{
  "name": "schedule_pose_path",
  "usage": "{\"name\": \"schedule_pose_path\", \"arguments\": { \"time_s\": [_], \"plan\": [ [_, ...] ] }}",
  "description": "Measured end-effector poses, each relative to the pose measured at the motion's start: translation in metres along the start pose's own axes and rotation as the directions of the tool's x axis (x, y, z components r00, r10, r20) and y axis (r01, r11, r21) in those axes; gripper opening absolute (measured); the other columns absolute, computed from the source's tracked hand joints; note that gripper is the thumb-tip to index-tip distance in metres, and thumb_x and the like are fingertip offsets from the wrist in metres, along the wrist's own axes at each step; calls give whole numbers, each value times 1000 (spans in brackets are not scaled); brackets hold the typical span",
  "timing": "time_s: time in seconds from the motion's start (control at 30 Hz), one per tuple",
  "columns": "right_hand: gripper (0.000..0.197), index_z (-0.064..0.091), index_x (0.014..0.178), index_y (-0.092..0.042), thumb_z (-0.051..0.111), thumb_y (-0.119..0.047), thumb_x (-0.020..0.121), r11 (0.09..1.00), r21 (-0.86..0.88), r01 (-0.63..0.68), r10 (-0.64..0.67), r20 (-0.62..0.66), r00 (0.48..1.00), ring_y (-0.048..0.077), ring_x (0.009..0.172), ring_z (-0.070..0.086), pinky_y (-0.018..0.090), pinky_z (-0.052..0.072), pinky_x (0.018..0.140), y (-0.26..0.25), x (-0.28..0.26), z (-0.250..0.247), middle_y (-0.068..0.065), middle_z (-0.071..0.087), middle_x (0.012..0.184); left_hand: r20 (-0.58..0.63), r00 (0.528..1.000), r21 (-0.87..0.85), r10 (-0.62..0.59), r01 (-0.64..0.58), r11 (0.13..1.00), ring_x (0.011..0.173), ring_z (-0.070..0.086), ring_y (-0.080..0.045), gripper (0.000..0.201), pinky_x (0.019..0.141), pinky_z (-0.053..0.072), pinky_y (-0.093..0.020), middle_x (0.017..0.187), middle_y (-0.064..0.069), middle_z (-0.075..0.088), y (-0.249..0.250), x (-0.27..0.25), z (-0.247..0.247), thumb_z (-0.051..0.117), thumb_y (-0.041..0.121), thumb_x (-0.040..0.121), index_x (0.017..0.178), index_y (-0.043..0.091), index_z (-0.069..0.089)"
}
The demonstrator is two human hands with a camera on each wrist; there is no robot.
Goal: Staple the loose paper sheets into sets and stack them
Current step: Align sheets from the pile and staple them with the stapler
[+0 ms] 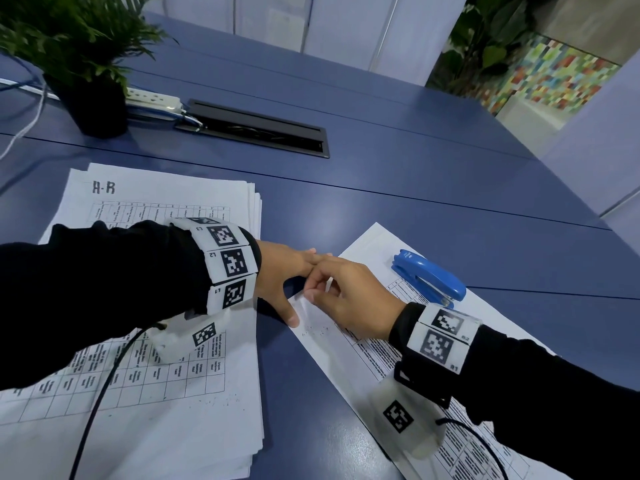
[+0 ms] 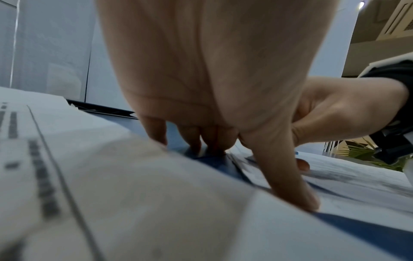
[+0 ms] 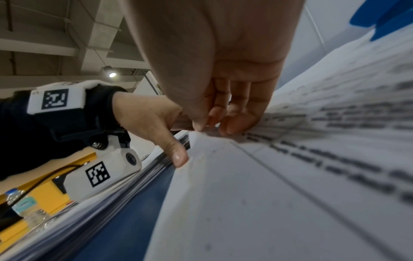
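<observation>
- A stapler (image 1: pixel 429 278) lying on the sheets (image 1: pixel 367 344) is seen whole only from the head view.
- The sheets' corner is pinched by the right hand (image 1: pixel 349 303); the left hand (image 1: pixel 280 271) is laid flat, fingers (image 2: pixel 297 185) relaxed, on the tabletop (image 1: pixel 415 161).

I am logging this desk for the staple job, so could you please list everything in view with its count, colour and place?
paper stack: one, white printed, table's left
paper set: one, white printed, table's right
stapler: one, blue, on the paper set
potted plant: one, green in black pot, far left
power strip: one, white, beside the pot
cable hatch: one, black, table's middle
table: one, blue
left hand: fingers straight, pressing the set's edge
right hand: pinching the set's corner
</observation>
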State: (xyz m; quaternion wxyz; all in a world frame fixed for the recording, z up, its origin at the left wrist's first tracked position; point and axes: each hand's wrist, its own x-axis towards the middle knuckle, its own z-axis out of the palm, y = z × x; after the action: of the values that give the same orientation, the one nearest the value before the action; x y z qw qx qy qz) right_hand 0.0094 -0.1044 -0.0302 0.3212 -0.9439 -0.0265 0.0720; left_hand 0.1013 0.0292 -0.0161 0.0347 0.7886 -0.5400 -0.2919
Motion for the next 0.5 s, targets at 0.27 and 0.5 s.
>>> {"name": "schedule_pose_path", "arguments": {
  "time_s": [0.27, 0.5],
  "plan": [
    [10, 59, 79, -19, 60, -15, 88, 1000, 12, 6, -6, 34, 999, -4, 55, 51, 9, 35, 57, 4, 2, -7, -17, 51, 71, 23, 1000, 17, -2, 2, 1000, 145, -5, -6, 75, 114, 11, -30, 157, 16, -6, 0, 0, -1, 69, 38, 83, 145, 28, 28],
    [26, 53, 68, -29, 58, -14, 89, 995, -60, -74, 71, -51, 996, -2, 51, 53, 14, 39, 57, 17, -4, -36, -16, 51, 64, 76, 995, 89, -63, 56, 994, 143, -14, -4, 101, 113, 2, -27, 156, 12, -18, -2, 3, 0, 66, 43, 84, 151, 20, -7]
  ]
}}
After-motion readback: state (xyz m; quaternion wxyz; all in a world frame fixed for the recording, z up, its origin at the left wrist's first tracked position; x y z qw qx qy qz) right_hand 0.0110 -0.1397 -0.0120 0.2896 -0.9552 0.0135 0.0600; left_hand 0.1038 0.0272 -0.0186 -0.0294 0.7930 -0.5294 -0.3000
